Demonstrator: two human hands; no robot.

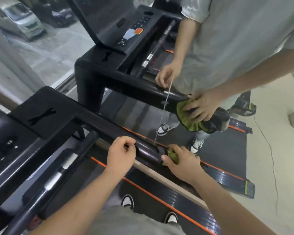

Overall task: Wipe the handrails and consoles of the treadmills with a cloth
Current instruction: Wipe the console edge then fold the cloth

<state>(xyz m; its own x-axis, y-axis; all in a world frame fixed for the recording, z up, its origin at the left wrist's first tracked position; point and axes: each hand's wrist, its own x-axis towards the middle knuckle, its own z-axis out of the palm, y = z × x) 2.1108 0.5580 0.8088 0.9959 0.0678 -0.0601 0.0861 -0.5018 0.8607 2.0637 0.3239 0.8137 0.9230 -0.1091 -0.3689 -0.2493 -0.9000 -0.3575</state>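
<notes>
I stand on a black treadmill. Its right handrail point(148, 150) runs diagonally in front of me. My right hand point(182, 161) grips a bunched green cloth point(172, 154) and presses it onto the rail. My left hand point(121, 154) sits on the same rail a little to the left, fingers curled over its top. The console point(5, 148) with small white button marks lies at the far left, away from both hands.
A second treadmill point(119, 39) with a red button stands beyond. On it a figure in a grey shirt point(227, 39) presses a green cloth point(185, 114) on its rail; it may be a reflection. A thin cord point(165, 106) hangs between. Pale floor lies on the right.
</notes>
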